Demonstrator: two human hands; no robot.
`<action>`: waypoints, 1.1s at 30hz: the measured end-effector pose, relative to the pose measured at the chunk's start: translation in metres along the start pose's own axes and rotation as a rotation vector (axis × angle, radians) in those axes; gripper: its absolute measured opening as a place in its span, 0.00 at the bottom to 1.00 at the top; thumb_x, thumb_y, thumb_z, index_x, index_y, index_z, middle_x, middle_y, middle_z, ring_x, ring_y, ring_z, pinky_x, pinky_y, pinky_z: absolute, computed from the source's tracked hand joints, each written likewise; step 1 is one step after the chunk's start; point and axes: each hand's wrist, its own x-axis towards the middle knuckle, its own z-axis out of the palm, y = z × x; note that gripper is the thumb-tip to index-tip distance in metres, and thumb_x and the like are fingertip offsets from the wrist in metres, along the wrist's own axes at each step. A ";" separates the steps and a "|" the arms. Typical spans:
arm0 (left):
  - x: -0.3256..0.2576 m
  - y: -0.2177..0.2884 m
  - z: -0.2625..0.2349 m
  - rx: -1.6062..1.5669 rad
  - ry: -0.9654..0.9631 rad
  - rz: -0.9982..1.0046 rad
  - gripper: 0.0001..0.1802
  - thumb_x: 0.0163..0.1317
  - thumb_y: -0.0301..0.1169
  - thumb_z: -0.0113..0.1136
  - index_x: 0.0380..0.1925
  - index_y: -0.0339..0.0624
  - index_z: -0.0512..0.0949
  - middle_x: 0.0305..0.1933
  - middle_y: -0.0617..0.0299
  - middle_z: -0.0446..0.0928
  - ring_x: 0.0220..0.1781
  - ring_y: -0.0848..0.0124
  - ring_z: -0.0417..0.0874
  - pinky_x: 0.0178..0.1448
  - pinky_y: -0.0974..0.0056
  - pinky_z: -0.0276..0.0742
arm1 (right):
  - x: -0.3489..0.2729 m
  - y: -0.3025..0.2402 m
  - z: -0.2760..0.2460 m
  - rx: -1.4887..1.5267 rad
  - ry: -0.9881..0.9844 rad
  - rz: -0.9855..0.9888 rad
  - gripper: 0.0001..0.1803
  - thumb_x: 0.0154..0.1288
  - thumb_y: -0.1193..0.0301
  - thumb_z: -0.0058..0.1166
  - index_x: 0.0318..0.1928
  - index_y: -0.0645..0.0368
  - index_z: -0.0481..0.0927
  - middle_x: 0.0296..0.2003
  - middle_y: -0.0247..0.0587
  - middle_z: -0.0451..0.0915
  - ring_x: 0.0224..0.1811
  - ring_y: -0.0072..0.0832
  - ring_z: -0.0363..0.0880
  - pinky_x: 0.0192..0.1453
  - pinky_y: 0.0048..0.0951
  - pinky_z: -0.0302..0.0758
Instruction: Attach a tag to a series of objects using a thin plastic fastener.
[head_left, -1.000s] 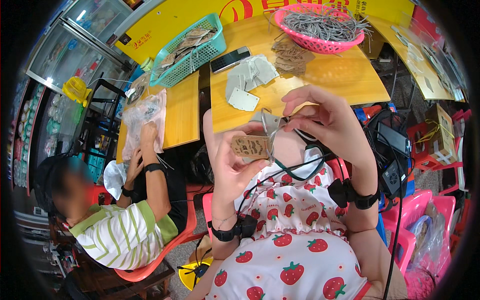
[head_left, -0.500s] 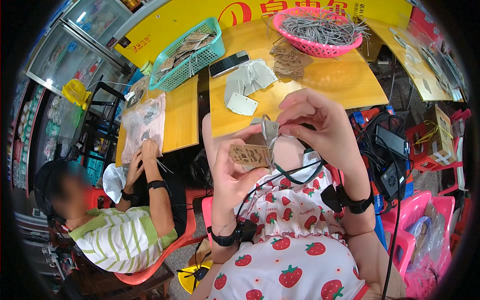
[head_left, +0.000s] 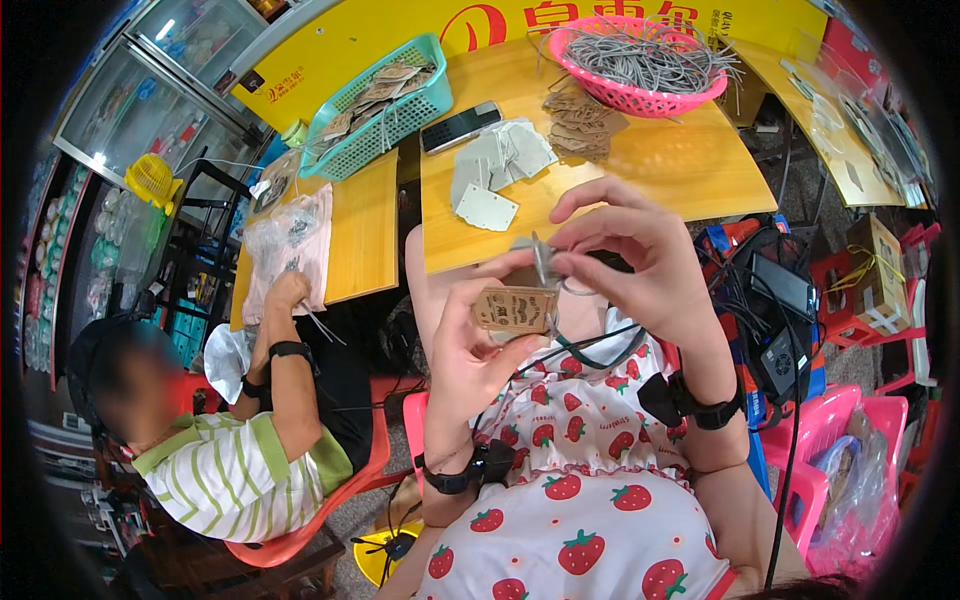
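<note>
Head view: 1 brown tag is held by the left hand between thumb and fingers, near the counter. Just beside it, 1 blurred grey piece is pinched narrowly by the right hand. Grey cards, brown cards and 1 pink basket are carried by the counter.
</note>
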 end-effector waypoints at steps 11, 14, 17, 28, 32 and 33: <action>0.001 0.015 -0.008 0.160 -0.359 -0.434 0.32 0.49 0.12 0.62 0.56 0.38 0.67 0.64 0.59 0.69 0.64 0.69 0.71 0.62 0.65 0.71 | -0.009 0.017 -0.125 -0.055 0.746 -0.075 0.11 0.64 0.76 0.56 0.45 0.69 0.78 0.41 0.40 0.81 0.42 0.22 0.77 0.50 0.22 0.73; 0.000 0.009 -0.004 0.248 -0.397 -0.373 0.36 0.47 0.05 0.55 0.59 0.36 0.66 0.65 0.56 0.68 0.62 0.65 0.74 0.59 0.65 0.76 | -0.005 0.020 -0.116 -0.565 0.630 -0.127 0.15 0.59 0.81 0.56 0.49 0.64 0.77 0.45 0.38 0.80 0.46 0.22 0.78 0.51 0.23 0.73; 0.000 0.011 -0.005 0.223 -0.400 -0.374 0.37 0.47 0.06 0.57 0.61 0.36 0.64 0.65 0.54 0.68 0.63 0.64 0.73 0.59 0.64 0.75 | 0.003 0.005 -0.076 -0.550 0.306 -0.183 0.15 0.59 0.79 0.56 0.48 0.63 0.77 0.46 0.38 0.79 0.47 0.28 0.79 0.52 0.30 0.74; -0.005 0.005 -0.013 0.039 -0.269 -0.241 0.36 0.50 0.12 0.62 0.61 0.40 0.65 0.60 0.59 0.67 0.61 0.70 0.71 0.57 0.68 0.73 | -0.001 0.011 -0.053 -0.163 -0.510 0.368 0.11 0.66 0.69 0.55 0.42 0.64 0.78 0.34 0.36 0.80 0.37 0.21 0.76 0.44 0.25 0.74; -0.003 0.019 -0.010 0.164 -0.271 -0.308 0.29 0.52 0.11 0.60 0.55 0.37 0.71 0.56 0.59 0.70 0.57 0.72 0.74 0.55 0.69 0.75 | -0.003 0.014 -0.077 -0.122 -0.382 0.254 0.06 0.61 0.78 0.57 0.40 0.64 0.79 0.36 0.32 0.78 0.39 0.19 0.76 0.45 0.22 0.73; -0.002 0.020 -0.008 0.152 -0.220 -0.331 0.27 0.52 0.11 0.60 0.54 0.36 0.73 0.55 0.60 0.71 0.55 0.73 0.75 0.54 0.69 0.75 | -0.004 0.015 -0.083 -0.148 -0.336 0.207 0.06 0.61 0.78 0.58 0.39 0.64 0.79 0.36 0.31 0.78 0.39 0.19 0.76 0.46 0.22 0.73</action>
